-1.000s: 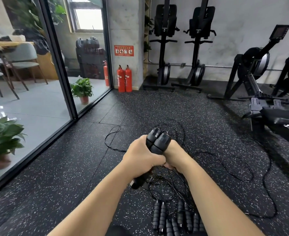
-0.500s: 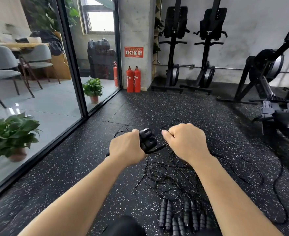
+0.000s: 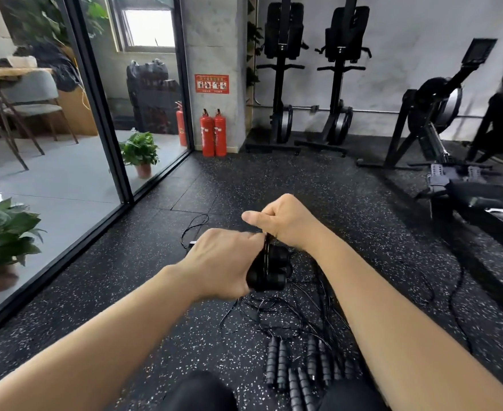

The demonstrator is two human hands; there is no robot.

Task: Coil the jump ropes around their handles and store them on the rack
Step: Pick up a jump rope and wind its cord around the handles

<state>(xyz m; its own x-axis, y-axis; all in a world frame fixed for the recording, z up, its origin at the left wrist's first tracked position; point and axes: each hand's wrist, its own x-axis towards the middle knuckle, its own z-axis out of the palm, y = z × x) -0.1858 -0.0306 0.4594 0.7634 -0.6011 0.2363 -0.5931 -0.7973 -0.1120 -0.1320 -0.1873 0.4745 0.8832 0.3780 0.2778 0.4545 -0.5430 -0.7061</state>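
Observation:
My left hand (image 3: 223, 262) grips a pair of black jump rope handles (image 3: 269, 269) held together above the floor. My right hand (image 3: 286, 221) is fisted just above and beyond them, pinching the thin black rope (image 3: 266, 244) that runs down across the handles. Loose black rope (image 3: 288, 310) lies tangled on the floor below the hands. Several more black foam handles (image 3: 300, 369) lie side by side close to my knees. No rack is in view.
A glass wall with a black frame (image 3: 96, 114) runs along the left, potted plants (image 3: 4, 238) behind it. Two red fire extinguishers (image 3: 214, 133) stand by a pillar. Rowing machines (image 3: 440, 120) line the back wall and right side.
The handles turned from pointing up to pointing down and right in my left hand. My right hand rose over them, carrying the rope across. The view shifted slightly.

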